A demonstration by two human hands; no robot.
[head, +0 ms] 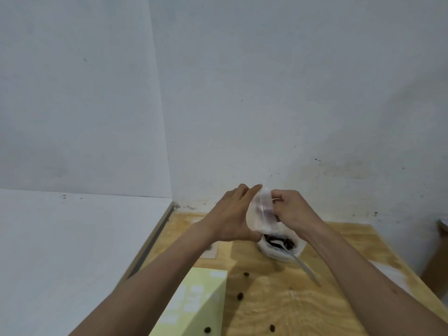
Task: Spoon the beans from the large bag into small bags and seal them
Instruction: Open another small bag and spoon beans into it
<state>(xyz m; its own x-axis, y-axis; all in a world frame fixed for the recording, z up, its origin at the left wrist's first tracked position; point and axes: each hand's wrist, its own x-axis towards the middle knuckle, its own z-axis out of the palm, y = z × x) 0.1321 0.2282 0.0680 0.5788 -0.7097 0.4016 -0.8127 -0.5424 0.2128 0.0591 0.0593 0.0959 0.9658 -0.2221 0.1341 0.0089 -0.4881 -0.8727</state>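
A small clear bag [261, 213] is held up between both hands above the table. My left hand [232, 214] grips its left side with thumb and fingers. My right hand [292, 210] pinches its top right edge. Just below them the large white bag [278, 251] sits open on the wooden table [278, 306], with dark beans [288, 243] inside. A metal spoon [297, 259] rests in the large bag, its handle pointing toward me and to the right. Whether the small bag holds beans I cannot tell.
Several loose beans [240, 295] lie scattered on the table near me. A pale yellow-green sheet [194, 304] lies at the near left. A flat clear piece [210, 251] lies under my left wrist. White walls stand close behind and to the left. A brown box [436, 258] is off the right edge.
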